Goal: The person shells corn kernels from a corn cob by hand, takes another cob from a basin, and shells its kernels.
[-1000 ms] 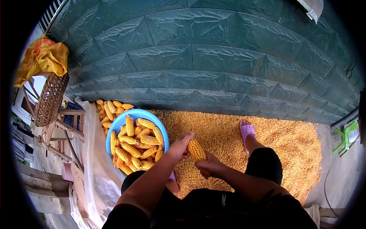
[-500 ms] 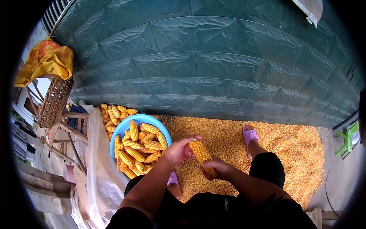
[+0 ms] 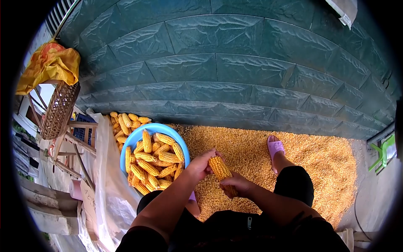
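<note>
A yellow corn cob (image 3: 220, 168), covered in kernels, is held at a slant between both hands above the loose kernels. My left hand (image 3: 202, 164) grips its upper end, the fingers curled round behind it. Lower down, my right hand (image 3: 236, 185) wraps round the other end, thumb lying along the near side. Close to my left forearm stands a blue basin (image 3: 124, 156) heaped with whole corn cobs (image 3: 147, 168). Shelled corn kernels (image 3: 247, 151) spread thickly over the ground beneath the hands.
More cobs (image 3: 125, 122) lie piled behind the basin against the green wall (image 3: 243, 38). Plastic sheeting (image 3: 110, 189) and a wooden frame with a woven basket (image 3: 61, 110) stand left. A green plastic chair (image 3: 383, 153) is at far right. A foot in a pink sandal (image 3: 276, 147) rests on the kernels.
My left hand has shifted slightly at the cob's upper end, its fingers now further round it. Both hands keep hold of the cob, and the view has tilted a little.
</note>
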Tool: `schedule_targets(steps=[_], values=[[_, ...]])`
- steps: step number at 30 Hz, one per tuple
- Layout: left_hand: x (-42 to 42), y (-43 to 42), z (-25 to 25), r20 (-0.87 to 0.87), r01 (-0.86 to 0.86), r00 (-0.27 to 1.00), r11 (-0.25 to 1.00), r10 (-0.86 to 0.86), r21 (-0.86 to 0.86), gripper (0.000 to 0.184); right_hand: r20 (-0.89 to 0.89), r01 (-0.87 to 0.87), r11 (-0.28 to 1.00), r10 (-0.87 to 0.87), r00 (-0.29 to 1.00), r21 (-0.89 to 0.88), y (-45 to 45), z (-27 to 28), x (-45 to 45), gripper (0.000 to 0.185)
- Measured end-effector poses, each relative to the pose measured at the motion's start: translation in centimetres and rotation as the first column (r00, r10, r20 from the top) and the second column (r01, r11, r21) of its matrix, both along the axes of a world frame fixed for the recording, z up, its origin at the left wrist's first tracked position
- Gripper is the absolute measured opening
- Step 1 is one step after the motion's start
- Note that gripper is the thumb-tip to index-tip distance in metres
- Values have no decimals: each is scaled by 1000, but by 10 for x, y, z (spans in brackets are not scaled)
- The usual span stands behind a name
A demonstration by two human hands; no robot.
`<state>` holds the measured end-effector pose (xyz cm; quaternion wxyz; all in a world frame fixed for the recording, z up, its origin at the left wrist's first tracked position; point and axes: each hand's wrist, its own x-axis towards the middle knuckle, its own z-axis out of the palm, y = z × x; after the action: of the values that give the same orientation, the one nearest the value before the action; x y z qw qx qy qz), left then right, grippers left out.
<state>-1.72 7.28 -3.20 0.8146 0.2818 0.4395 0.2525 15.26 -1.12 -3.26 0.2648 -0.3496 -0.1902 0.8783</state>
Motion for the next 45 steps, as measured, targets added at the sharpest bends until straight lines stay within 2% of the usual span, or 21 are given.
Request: schedule_targets(steps=[2,6,8,9,10,12,16,17,19,20,22,23,25,27,30,32,36,41,42,44,45], values=[[-4,2,5,163,36,986,999,-32,-24,32,72,51,996,-56,996,76,2,1,-1,37],[1,1,16,165,-20,986,999,24,-25,38,39,66,994,-70,997,93,4,-2,3,40],[0,-1,5,17,13,1000,969,-17,248,37,70,113,991,-118,991,70,4,-3,3,43],[6,-7,17,-247,106,969,917,-9,385,32,69,115,991,-120,990,69,4,-2,3,43],[10,-9,19,-248,109,969,917,-11,384,32,67,96,993,-101,993,71,3,-2,3,44],[13,-11,20,-435,205,900,856,26,475,26,65,77,994,-82,995,71,0,0,1,46],[12,-7,-26,-282,20,925,706,255,708,26,130,64,988,-82,988,140,-3,2,-2,45],[9,-8,-30,-284,22,925,709,253,704,26,161,24,987,-50,986,156,-3,3,-1,45],[6,-6,-9,-354,15,924,912,144,410,31,192,-14,985,-19,981,170,-1,9,1,45],[4,-5,1,-355,16,924,912,143,409,31,190,-20,982,-16,982,188,0,13,1,46],[1,-3,15,-237,-29,969,986,68,166,33,187,-24,979,-15,982,205,0,12,1,46],[1,-1,12,-237,-27,969,986,67,166,33,101,54,987,-69,993,150,0,6,0,44],[1,1,10,137,-95,986,995,98,-27,36,15,127,988,-129,992,92,3,8,0,43],[3,0,15,109,-67,992,997,64,27,36,33,121,992,-120,992,-20,7,15,6,33],[6,-1,13,33,-41,999,995,38,86,34,-47,99,994,-102,994,-54,4,10,6,29],[8,-2,7,-99,-26,994,979,47,202,31,2,102,994,-102,995,-37,1,13,3,28],[10,-3,-7,-118,-19,992,972,47,234,29,18,105,992,-104,994,-74,0,9,0,29],[12,-4,-1,-279,-24,956,972,91,235,38,55,77,995,-74,996,-58,0,6,-4,33],[11,-3,4,-279,-22,956,972,89,235,38,35,69,996,-67,997,-51,1,6,-4,34],[6,-1,15,-48,-97,994,995,98,17,45,59,92,995,-90,994,-42,0,11,-2,28],[3,0,17,-4,-72,997,997,73,29,47,83,113,993,-110,990,-31,1,13,-2,25]])
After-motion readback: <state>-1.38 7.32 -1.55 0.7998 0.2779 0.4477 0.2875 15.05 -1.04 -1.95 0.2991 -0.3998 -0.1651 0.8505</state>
